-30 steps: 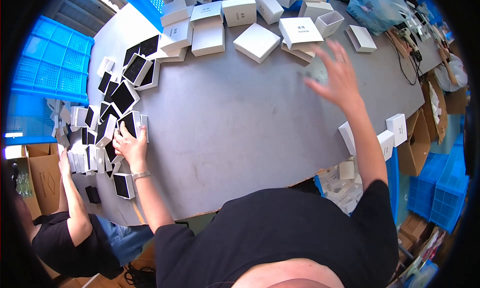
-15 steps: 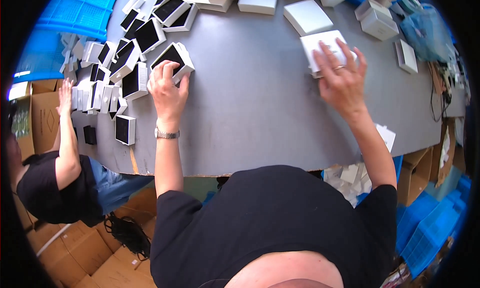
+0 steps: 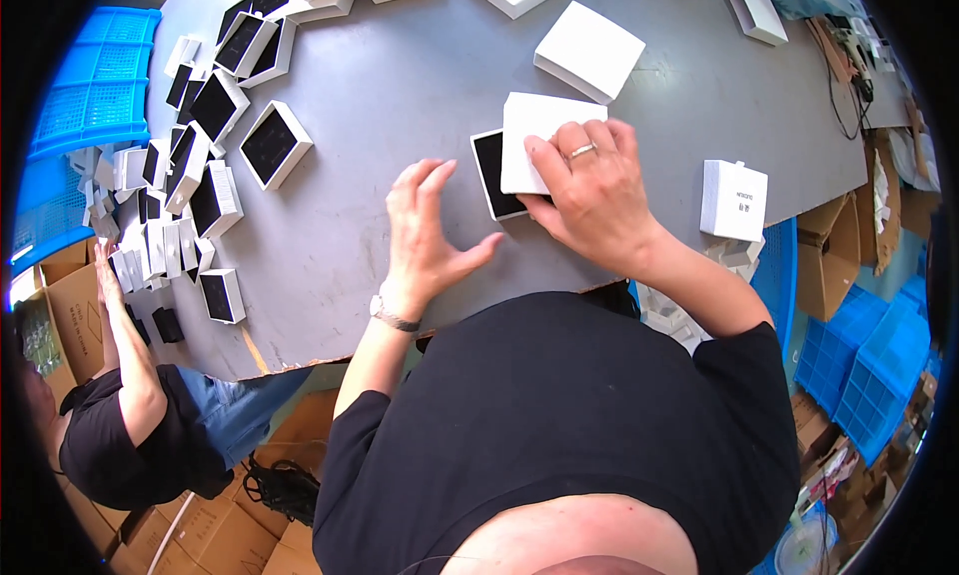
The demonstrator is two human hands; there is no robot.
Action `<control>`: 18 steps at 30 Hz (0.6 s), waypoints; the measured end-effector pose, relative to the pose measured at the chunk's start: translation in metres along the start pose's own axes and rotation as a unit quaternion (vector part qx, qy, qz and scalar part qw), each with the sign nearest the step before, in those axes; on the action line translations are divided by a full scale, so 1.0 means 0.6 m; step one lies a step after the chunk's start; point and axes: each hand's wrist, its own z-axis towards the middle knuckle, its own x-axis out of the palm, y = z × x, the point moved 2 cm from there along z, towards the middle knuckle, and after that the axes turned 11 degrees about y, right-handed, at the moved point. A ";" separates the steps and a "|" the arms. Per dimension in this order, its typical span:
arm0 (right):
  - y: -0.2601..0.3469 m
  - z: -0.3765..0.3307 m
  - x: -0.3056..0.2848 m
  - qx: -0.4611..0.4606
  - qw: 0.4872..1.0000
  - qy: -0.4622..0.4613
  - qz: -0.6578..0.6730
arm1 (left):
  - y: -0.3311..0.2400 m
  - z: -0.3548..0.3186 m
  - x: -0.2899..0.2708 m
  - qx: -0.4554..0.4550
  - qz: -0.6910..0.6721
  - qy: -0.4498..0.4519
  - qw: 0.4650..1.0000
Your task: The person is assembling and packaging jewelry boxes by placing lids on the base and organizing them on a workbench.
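Note:
My right hand (image 3: 594, 190) grips a white square box lid (image 3: 544, 125), fingers on top and thumb at its near edge. The lid is partly over a white open box with black lining (image 3: 489, 170) and hides most of it; whether they touch I cannot tell. To the left of that box, my left hand (image 3: 430, 230) is open, thumb and fingers apart, with nothing in it. A white lid (image 3: 589, 50) lies tilted just beyond my right hand. Another open black-lined box (image 3: 275, 145) stands apart on the left of the table.
Several open boxes (image 3: 215, 105) crowd the grey table's (image 3: 390, 85) left side. A closed white box (image 3: 734, 200) stands at the right front edge. A co-worker's hand (image 3: 108, 275) is beside small white boxes at the left. Blue crates (image 3: 100, 70) stand beyond, and cables (image 3: 839, 85) lie at the right.
My right hand has brought the lid left and nearer, over an open box. My left hand has moved right, and its fingers have opened. The view has shifted.

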 end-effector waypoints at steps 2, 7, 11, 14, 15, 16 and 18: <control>-0.003 0.012 0.012 -0.006 1.000 -0.003 0.011 | -0.029 0.021 0.024 0.000 -0.005 0.043 0.999; -0.040 0.007 0.008 0.023 0.996 -0.006 0.090 | -0.016 0.054 0.070 -0.020 0.035 -0.029 0.999; -0.071 -0.055 -0.017 0.100 0.986 0.075 0.107 | 0.001 0.065 0.026 0.013 0.000 0.061 0.998; -0.092 -0.106 -0.002 0.225 0.971 0.079 0.016 | 0.032 0.053 0.002 0.041 -0.002 0.101 0.994; -0.097 -0.118 0.000 0.260 0.959 0.107 0.038 | 0.024 0.048 -0.003 0.031 -0.013 0.105 0.994; -0.100 -0.128 0.001 0.292 0.945 0.133 0.063 | 0.010 0.045 -0.013 0.020 -0.021 0.111 0.993; -0.094 -0.129 -0.009 0.260 0.949 0.164 0.067 | -0.022 0.033 0.007 -0.025 0.004 0.090 0.996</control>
